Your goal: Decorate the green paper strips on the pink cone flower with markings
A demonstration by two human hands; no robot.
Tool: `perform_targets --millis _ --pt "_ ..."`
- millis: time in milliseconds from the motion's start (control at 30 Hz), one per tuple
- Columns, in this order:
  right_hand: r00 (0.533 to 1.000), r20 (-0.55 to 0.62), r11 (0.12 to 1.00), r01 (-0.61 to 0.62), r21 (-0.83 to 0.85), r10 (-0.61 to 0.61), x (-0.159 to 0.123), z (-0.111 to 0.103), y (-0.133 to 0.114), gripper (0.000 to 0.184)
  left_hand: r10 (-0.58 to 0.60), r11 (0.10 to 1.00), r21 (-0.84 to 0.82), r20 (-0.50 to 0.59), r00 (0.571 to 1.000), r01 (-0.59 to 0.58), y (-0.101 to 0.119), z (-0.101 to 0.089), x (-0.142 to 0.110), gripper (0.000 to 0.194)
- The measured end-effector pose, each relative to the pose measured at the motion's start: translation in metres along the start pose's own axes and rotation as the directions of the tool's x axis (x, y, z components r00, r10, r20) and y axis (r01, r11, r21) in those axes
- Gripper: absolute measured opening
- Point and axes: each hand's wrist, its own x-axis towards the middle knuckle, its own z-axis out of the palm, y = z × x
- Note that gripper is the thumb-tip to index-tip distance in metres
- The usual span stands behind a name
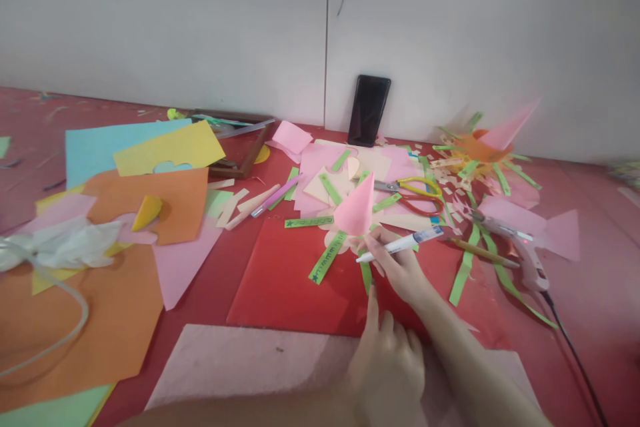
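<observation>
A pink paper cone (353, 211) with green paper strips (327, 259) spreading from its base stands on a red sheet (280, 280). Dark pen marks run along two of the strips at the left. My right hand (397, 267), closed around a white marker pen (395, 247), is beside the cone's base; the pen's tip points left. Below it, my left hand (387, 357) stretches its index finger to the end of a front green strip (367, 275). The other fingers of that hand are curled, with nothing seen in them.
Scissors (420, 197) with yellow and red handles lie behind the cone. At right are a glue gun (533, 260) with its cord and another cone piece (487, 143). A phone (369, 110) leans on the wall. Coloured sheets (175, 197) and a wooden frame (255, 153) lie left.
</observation>
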Motion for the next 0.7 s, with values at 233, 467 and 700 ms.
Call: perform_targets --millis 233,467,700 --pt "1.000 0.002 1.000 -0.025 -0.001 0.025 -0.0002 -0.0006 0.0016 0.025 0.047 0.990 -0.132 0.057 0.997 -0.039 -0.0059 0.0033 0.0065 0.018" --pt "0.999 0.014 0.999 -0.029 0.014 0.028 0.0008 -0.0006 0.0033 0.027 -0.036 0.983 -0.174 0.100 0.994 0.053 -0.0042 0.0035 0.0071 0.015" --pt "0.998 0.031 0.998 -0.052 0.021 0.051 0.0018 -0.0006 0.0037 0.027 -0.019 0.998 -0.054 0.075 0.997 0.023 -0.0027 -0.0007 0.0034 0.010"
